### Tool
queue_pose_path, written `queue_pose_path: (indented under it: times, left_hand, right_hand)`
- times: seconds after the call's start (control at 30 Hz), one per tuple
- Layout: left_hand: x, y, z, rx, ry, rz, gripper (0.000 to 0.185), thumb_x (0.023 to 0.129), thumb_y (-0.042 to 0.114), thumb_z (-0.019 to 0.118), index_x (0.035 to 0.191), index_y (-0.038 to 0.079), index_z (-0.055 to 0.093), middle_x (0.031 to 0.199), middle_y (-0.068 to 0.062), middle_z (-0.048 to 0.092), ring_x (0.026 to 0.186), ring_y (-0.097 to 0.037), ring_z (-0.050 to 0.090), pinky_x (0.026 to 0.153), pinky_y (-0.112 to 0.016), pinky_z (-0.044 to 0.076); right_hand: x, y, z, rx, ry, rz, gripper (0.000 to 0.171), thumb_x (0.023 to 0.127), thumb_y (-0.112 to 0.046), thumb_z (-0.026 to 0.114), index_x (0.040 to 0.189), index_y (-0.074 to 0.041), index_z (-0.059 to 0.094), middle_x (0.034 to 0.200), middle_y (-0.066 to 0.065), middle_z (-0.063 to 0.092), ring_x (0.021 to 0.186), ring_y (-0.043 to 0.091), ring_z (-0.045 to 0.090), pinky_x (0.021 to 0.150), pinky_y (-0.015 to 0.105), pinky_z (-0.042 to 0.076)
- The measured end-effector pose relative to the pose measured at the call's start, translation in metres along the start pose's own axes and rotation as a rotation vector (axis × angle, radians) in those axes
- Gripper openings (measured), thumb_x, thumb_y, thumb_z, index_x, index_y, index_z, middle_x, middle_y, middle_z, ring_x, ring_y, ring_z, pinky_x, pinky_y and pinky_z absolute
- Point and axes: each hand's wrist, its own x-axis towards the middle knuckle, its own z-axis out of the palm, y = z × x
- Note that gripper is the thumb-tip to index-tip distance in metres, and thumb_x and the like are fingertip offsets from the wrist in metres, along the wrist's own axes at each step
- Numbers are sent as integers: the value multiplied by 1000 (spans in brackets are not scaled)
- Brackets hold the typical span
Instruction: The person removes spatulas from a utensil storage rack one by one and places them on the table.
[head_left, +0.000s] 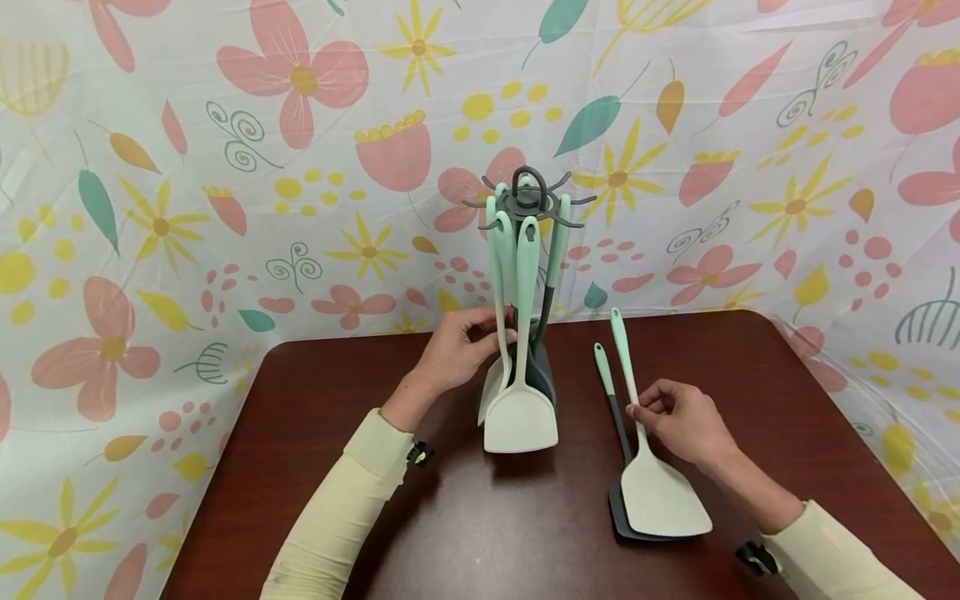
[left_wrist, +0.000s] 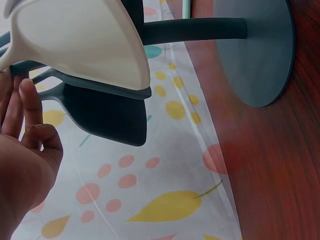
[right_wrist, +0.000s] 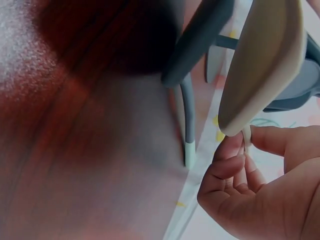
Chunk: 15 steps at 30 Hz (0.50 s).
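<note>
One turner (head_left: 664, 498) in right hand (head_left: 686, 423)

The pale turner (head_left: 663, 498) has a mint handle with a hanging hole; the right hand (head_left: 686, 421) pinches its neck, handle end away from the person, blade nearer. In the head view its blade overlaps that of a dark turner (head_left: 619, 510), also mint-handled, on the desk (head_left: 450, 542). To their left stands the dark rack (head_left: 527, 200), upright, with curved hooks and a looped top. Mint-handled utensils (head_left: 521, 421), pale and dark, hang from it, heads down. The left hand (head_left: 465, 346) reaches in among them; its exact hold is hidden.
</note>
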Motion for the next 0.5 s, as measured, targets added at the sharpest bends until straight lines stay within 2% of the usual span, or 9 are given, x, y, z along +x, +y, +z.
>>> queue_pose_path:
  times: [0.5]
  left_hand:
    - [0,-1,0,4,-2,11,28,99,16,78,126,12,79,112,-2,79,92,-16,72,75,-32,58]
  right_hand:
    - [-1,8,4,32,-99,73,21,99,-24,78,97,-5,69,75,6,71,67,22,63,54,32,44]
